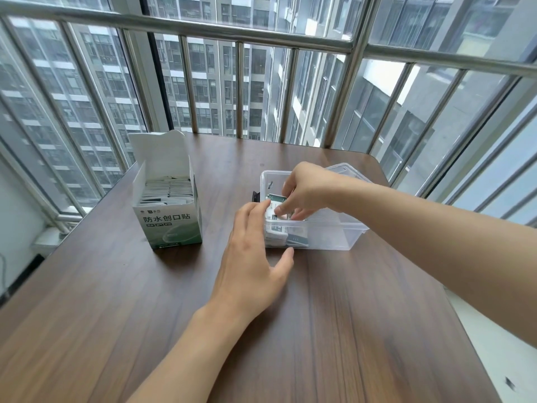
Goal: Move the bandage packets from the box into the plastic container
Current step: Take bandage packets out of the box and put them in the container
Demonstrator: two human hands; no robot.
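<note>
where right hand [305, 189] pinches, packets [277, 209] lie.

I see a white box [168, 212] fading to green at its base, white-and-green packets [276, 212], a clear container [328, 237], and a dark brown wood-grain desk [348, 315].

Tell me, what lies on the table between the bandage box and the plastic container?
In the head view, only bare table between box and plastic container; a small dark object touches the container's left wall.
</note>
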